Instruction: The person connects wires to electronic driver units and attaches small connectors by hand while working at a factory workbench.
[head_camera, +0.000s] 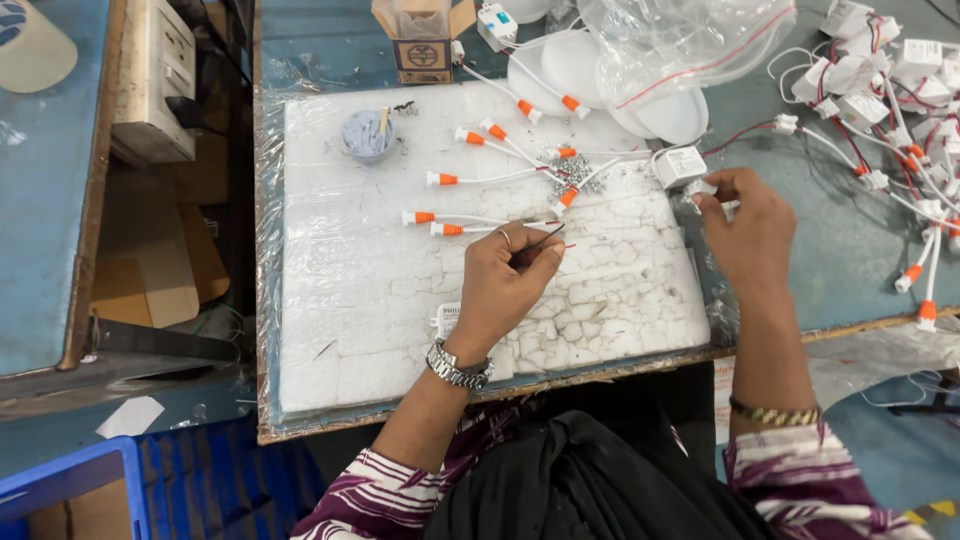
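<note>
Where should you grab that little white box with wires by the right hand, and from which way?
Probably grip the small white box by its two flat long sides, coming down from above. It lies flat on the white foam board, its top is bare, and its wires leave from the ends, so the sides look free. The right hand is already close beside it.

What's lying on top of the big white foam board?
On the white foam board lie white cables with orange connectors, a small pile of metal screws and a round grey pot. The left hand covers a white label beneath it.
</note>
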